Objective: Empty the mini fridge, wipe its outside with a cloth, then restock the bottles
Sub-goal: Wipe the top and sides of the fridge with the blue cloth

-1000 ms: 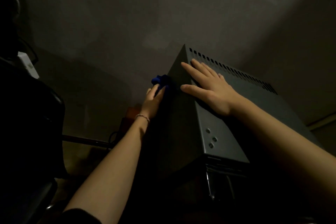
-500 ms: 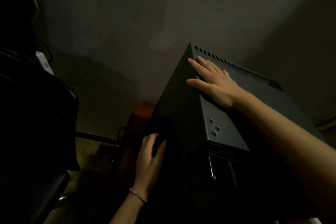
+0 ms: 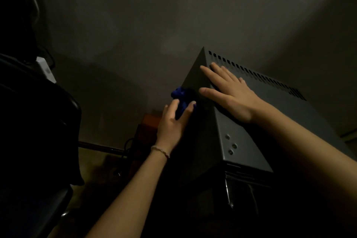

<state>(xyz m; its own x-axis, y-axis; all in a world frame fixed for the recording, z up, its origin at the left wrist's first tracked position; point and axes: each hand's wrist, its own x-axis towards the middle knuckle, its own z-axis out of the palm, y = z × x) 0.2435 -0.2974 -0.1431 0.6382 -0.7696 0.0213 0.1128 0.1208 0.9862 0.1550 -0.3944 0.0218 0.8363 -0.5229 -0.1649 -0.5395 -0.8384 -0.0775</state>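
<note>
Pressing a bunched blue cloth (image 3: 181, 100) against the dark left side of the mini fridge (image 3: 241, 141), the left hand (image 3: 172, 123) has its fingers fairly straight, thumb and forefinger spread with the cloth bulging up between them; whether any finger curls round the fabric cannot be told in this dim light. The cloth sits high on that side panel, just below the top edge and near the rear corner. A thin bracelet (image 3: 160, 150) circles the left wrist. The right hand (image 3: 229, 92) lies flat on the fridge's grey top, fingers straight and spread, holding nothing, its fingertips (image 3: 204, 68) reaching the first of a row of vent slots (image 3: 255, 75) along the back edge. Three small screws (image 3: 230, 145) show on the top nearer the front. A plain wall (image 3: 154, 15) stands behind, and a dark chair (image 3: 38, 141) stands to the left, well apart from the fridge.
</note>
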